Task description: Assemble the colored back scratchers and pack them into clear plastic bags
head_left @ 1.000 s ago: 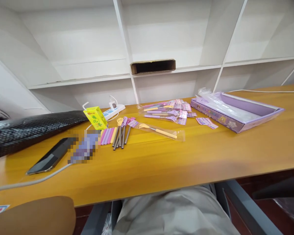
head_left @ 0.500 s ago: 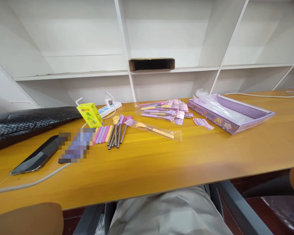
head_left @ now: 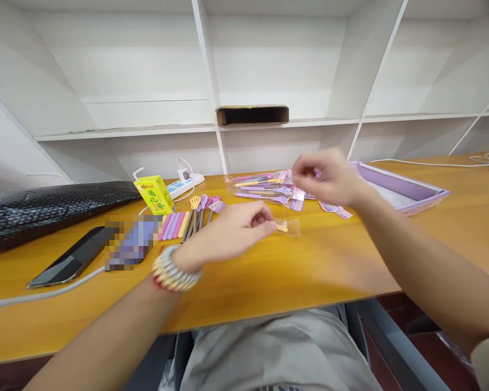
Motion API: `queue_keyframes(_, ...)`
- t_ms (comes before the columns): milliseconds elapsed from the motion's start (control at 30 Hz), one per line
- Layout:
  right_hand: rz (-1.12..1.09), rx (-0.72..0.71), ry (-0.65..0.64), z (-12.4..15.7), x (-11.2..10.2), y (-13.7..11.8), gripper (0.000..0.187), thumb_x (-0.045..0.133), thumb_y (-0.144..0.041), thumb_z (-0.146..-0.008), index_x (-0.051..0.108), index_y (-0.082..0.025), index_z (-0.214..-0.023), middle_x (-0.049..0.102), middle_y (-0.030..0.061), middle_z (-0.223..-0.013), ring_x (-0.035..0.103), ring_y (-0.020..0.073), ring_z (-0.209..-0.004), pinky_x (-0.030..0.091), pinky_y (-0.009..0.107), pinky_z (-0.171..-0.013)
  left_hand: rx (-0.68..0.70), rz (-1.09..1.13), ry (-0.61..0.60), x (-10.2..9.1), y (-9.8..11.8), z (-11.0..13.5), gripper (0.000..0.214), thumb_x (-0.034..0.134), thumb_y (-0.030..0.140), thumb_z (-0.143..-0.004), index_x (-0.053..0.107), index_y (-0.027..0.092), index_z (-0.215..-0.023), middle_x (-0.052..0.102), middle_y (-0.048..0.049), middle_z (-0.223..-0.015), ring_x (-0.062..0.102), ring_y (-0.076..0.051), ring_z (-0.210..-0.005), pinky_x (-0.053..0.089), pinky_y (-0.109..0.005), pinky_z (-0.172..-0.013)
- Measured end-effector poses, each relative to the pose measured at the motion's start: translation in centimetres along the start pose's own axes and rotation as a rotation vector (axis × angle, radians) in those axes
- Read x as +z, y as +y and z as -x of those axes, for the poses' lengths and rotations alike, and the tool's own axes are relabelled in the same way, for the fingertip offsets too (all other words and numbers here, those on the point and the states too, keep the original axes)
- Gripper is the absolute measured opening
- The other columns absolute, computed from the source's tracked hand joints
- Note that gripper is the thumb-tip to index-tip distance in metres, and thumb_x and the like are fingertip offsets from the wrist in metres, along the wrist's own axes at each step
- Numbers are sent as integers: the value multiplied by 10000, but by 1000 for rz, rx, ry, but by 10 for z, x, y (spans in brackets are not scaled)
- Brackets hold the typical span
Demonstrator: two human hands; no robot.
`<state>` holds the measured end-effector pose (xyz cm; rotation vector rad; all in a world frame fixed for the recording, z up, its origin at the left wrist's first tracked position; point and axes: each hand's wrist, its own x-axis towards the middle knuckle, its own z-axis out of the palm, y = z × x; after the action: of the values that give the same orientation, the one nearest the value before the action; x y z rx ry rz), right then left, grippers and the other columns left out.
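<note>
- On the desk (head_left: 301,277), handles (head_left: 172,226) are lined up, seemingly for tidiness.
- Bagged stick (head_left: 282,228) is half-hidden by left hand (head_left: 238,228).
- Right hand (head_left: 326,176) is raised; neither grip can be told.

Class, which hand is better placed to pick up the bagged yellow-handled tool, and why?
The left hand, probably: it is at the bagged yellow-handled tool, covering most of it, though contact is unclear. The right hand appears farther off, in front of the packets.

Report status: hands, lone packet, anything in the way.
Left hand at packet, contact unclear. Right hand blurred, partly hiding packet pile. Packet on table, mostly hidden by left hand.
</note>
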<state>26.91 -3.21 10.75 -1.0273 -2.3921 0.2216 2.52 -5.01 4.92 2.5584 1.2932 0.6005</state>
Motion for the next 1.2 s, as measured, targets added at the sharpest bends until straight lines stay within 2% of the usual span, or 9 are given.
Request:
queue_keyframes(33, 45, -13, -47, -2, 11, 1, 186, 478, -199, -801, 634, -122, -865, 624, 33, -795, 534, 118, -698, 420, 251, -661, 13, -38, -1, 3, -1, -6, 290, 459, 379, -861, 580, 217, -1068, 597, -32, -1041, 563, -187, -913, 468, -327, -814)
queue_keyframes(100, 106, -2, -230, -6, 35, 9, 160, 489, -164, -714, 642, -127, -739, 618, 18, -664, 495, 98, -589, 367, 221, -578, 17, -138, 26, 15, -9, -19, 336, 459, 351, -849, 558, 175, -1118, 579, -69, -1075, 551, -216, -958, 438, -353, -864)
queue_keyframes(167, 98, 69, -434, -6, 57, 23, 163, 502, -175, -676, 651, -130, -725, 635, 26, -664, 500, 98, -561, 347, 213, -538, -15, -219, 81, 35, -22, -29, 392, 441, 348, -852, 524, 150, -1180, 539, -109, -1138, 520, -239, -1033, 400, -373, -923)
queue_keyframes(233, 112, 139, -494, -4, 73, 39, 181, 501, -198, -668, 659, -132, -725, 646, 37, -675, 505, 105, -557, 340, 215, -525, -24, -252, 107, 54, -33, -33, 422, 386, 411, -877, 522, 165, -1192, 518, -117, -1167, 486, -250, -1090, 372, -382, -957)
queue_keyframes(367, 107, 259, -565, 6, 79, 63, 197, 512, -226, -654, 675, -133, -715, 647, 38, -662, 522, 116, -563, 343, 215, -522, 117, -212, 15, 73, -41, -32, 450, 332, 474, -892, 556, 198, -1168, 550, -88, -1110, 473, -223, -1100, 341, -361, -994)
queue_keyframes(533, -63, 321, -677, 12, 72, 66, 326, 620, -423, -634, 702, -148, -788, 666, 30, -710, 555, 129, -616, 370, 213, -551, 200, -130, -65, 69, -44, -34, 481, 367, 485, -880, 523, 194, -1230, 506, -88, -1225, 444, -216, -1156, 331, -338, -1010)
queue_keyframes(667, -91, 342, -677, 12, 74, 52, 435, 601, -546, -645, 706, -141, -765, 634, 30, -626, 518, 117, -557, 351, 218, -513, 212, -114, -72, 67, -47, -36, 467, 418, 477, -861, 540, 195, -1213, 516, -87, -1221, 445, -227, -1161, 331, -346, -1010)
queue_keyframes(933, 19, 260, -664, 12, 81, 41, 408, 552, -517, -702, 678, -129, -699, 561, 10, -564, 412, 90, -491, 272, 233, -474, 196, -83, -42, 68, -46, -36, 389, 439, 446, -863, 582, 229, -1153, 560, -65, -1139, 502, -209, -1071, 382, -339, -952)
queue_keyframes(1200, 171, 258, -593, 11, 85, 33, 328, 566, -456, -694, 670, -168, -813, 612, 26, -677, 495, 124, -579, 302, 232, -520, 196, -84, -12, 72, -50, -41, 406, 445, 479, -851, 591, 208, -1115, 587, -68, -1089, 518, -211, -1043, 392, -337, -931)
